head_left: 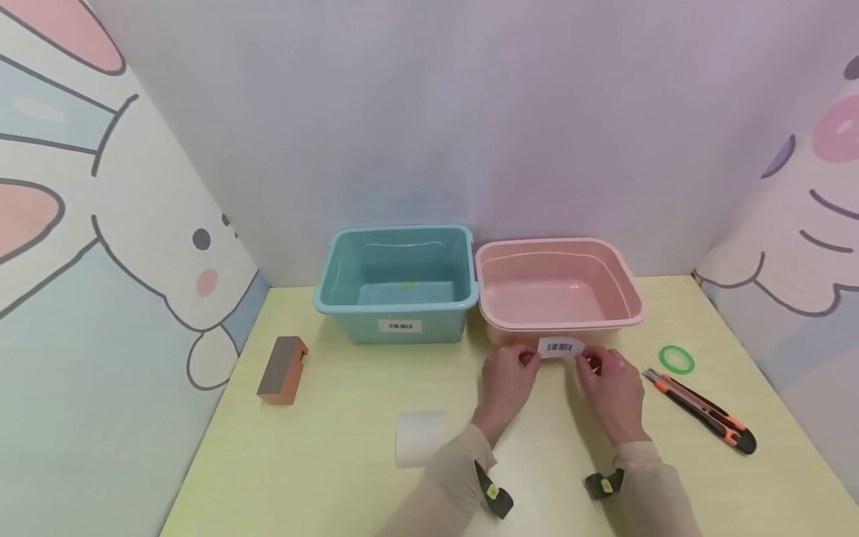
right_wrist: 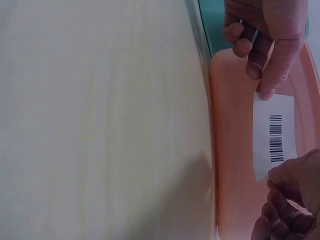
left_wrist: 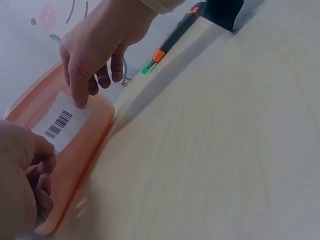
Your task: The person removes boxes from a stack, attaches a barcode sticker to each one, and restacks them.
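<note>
Between both hands a white barcode label [head_left: 560,347] is stretched in front of the pink plastic bin [head_left: 561,325]. My left hand [head_left: 508,385] pinches the label's left end between thumb and finger. Its right end is pinched by my right hand [head_left: 612,389]. In the right wrist view the label [right_wrist: 274,137] stands close to the bin's front wall [right_wrist: 235,135], printed side outward. The left wrist view shows the label [left_wrist: 61,121] overlapping the same wall, slightly bowed.
Left of the pink bin stands a teal bin [head_left: 403,308] with a barcode label on its front. A white roll [head_left: 420,438] lies near the left forearm. A brown block-like object [head_left: 282,371] is farther left. At right lie a green ring [head_left: 676,359] and a utility knife [head_left: 701,410].
</note>
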Action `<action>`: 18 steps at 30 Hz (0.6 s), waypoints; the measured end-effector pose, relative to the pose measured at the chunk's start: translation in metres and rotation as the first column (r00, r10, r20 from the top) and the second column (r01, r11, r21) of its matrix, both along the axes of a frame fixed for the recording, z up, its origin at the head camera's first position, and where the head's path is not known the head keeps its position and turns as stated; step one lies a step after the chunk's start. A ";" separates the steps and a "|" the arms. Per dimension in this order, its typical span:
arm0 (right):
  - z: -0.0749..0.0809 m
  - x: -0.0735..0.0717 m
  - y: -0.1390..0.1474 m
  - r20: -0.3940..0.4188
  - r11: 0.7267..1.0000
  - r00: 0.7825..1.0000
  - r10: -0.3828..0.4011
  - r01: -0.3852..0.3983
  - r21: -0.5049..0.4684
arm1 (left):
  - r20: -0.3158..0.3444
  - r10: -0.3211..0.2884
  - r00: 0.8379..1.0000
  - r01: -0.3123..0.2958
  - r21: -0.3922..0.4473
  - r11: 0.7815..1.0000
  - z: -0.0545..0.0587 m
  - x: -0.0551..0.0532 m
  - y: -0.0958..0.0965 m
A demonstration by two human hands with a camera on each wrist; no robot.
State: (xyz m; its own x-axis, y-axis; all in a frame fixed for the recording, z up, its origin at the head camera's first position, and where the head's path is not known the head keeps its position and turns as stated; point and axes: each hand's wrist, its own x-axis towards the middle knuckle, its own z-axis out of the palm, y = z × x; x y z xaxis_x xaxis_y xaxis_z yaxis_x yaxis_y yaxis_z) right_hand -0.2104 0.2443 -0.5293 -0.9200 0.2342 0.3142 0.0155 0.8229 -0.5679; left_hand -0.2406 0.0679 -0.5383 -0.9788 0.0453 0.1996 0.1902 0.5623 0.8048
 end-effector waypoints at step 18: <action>-0.009 -0.017 0.007 -0.008 0.999 1.000 -0.022 0.022 -0.048 | 0.017 0.085 0.996 -0.085 0.047 0.995 -0.006 -0.008 0.014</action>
State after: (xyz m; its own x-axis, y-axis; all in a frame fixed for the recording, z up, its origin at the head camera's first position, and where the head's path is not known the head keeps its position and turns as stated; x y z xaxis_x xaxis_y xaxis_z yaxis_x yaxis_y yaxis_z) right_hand -0.2274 0.2509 -0.5381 -0.9116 0.2695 0.3103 0.0282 0.7943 -0.6069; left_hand -0.2484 0.0819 -0.5441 -0.9816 -0.0472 0.1848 0.1310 0.5372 0.8332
